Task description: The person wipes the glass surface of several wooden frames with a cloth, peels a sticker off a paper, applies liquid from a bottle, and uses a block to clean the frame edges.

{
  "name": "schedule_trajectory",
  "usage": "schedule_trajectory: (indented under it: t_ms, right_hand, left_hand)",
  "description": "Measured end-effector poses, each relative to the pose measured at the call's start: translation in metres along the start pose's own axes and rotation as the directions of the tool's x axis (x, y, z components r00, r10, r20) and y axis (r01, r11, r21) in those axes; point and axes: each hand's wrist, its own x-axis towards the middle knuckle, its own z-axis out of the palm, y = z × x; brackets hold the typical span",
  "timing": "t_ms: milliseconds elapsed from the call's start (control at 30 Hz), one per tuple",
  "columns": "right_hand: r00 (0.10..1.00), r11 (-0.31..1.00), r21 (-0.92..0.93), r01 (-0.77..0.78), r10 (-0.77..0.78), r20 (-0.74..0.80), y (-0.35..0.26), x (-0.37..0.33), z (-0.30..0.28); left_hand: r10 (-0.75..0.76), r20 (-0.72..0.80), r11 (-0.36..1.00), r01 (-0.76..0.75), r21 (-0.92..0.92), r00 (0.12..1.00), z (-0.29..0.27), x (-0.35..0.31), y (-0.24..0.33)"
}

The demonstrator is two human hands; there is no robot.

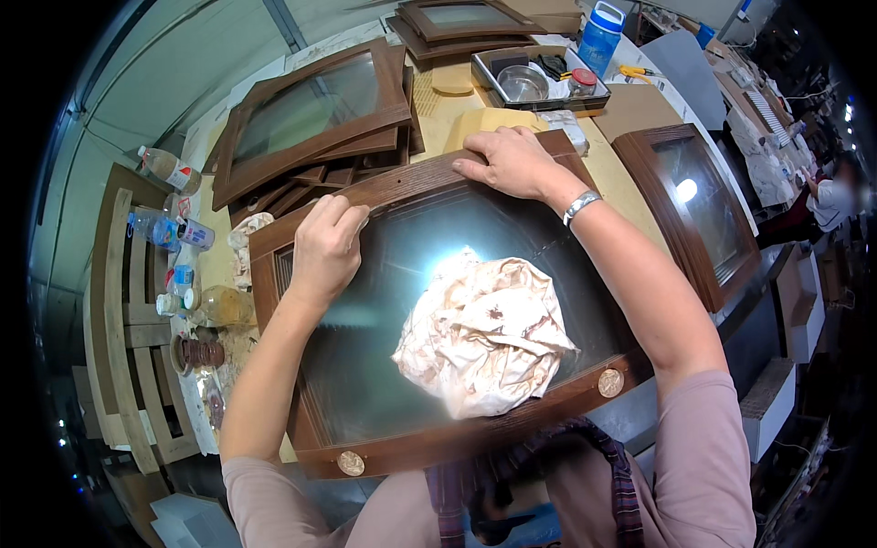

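A dark brown wooden-framed glass door (402,185) lies in front of me, its near edge close to my lap. A crumpled white cloth (489,333) with brown stains rests on the glass. My left hand (327,247) is closed in a pinch at the far rail, left of its middle; whatever its fingertips hold is hidden. Further right, my right hand (516,164) grips the same rail, thumb on the near side and fingers over the top. Two round carved light discs, a left disc (351,463) and a right disc (610,383), sit on the near rail.
Stacked glass doors (315,100) stand at the far left; another door (690,205) lies at the right. A tray (539,82) holds a metal bowl and a red-lidded jar, beside a blue bottle (600,38). Several plastic bottles (171,170) line the left edge. A person (829,201) is far right.
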Motion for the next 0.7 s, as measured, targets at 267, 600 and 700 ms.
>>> schedule_trajectory:
  t_ms: [267, 600, 700]
  right_hand:
    - [1.0, 1.0, 0.007, -0.013, 0.013, -0.01, 0.002, 0.001, 0.002]
    - [0.999, 1.0, -0.009, -0.015, 0.016, 0.045, -0.001, 0.002, -0.005]
    - [0.999, 1.0, 0.004, -0.015, 0.015, 0.03, -0.001, 0.001, -0.004]
  left_hand:
    - [-0.007, -0.012, 0.999, 0.006, -0.034, 1.0, 0.011, 0.008, -0.001]
    - [-0.069, 0.06, 0.959, 0.082, -0.271, 0.996, 0.02, 0.031, 0.027]
    - [-0.095, 0.028, 0.982, 0.098, -0.16, 0.995, 0.007, 0.01, 0.017]
